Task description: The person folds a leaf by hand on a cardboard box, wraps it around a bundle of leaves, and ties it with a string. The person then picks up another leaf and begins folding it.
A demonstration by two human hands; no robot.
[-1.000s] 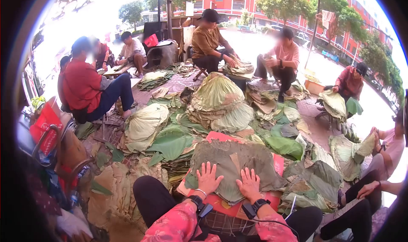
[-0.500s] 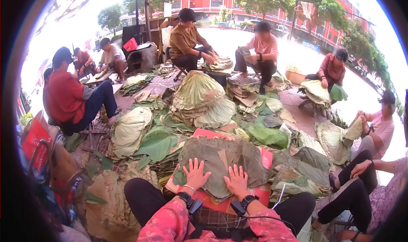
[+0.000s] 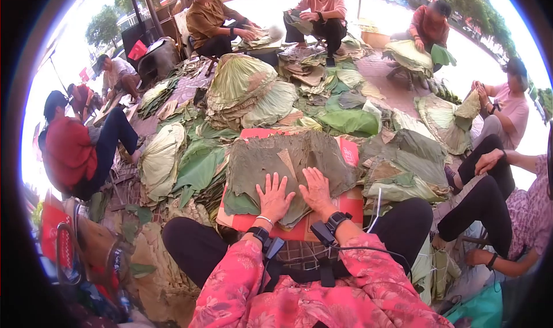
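Flat on a stack of grey-green dried leaves (image 3: 259, 161) lie both my hands, side by side. My left hand (image 3: 274, 198), fingers spread, presses the lower middle of the top leaf. To its right, my right hand (image 3: 317, 191) rests near the leaf's lower edge, fingers stretched out. Under the leaves is a red board (image 3: 350, 204), set over a wire-grid support (image 3: 296, 254) between my knees. A greener piece of leaf (image 3: 239, 202) shows at the stack's lower left.
Ahead stands a tall pile of pale dried leaves (image 3: 245, 92). Green leaves (image 3: 199, 167) are heaped to the left, and another leaf stack (image 3: 403, 164) sits on the right. Several people sit around on low stools, some handling leaves. A metal-framed chair (image 3: 63, 236) is at left.
The view has tilted down, so the people and piles sit higher in it. Both hands remain flat and spread on the leaf stack, slightly further forward over it.
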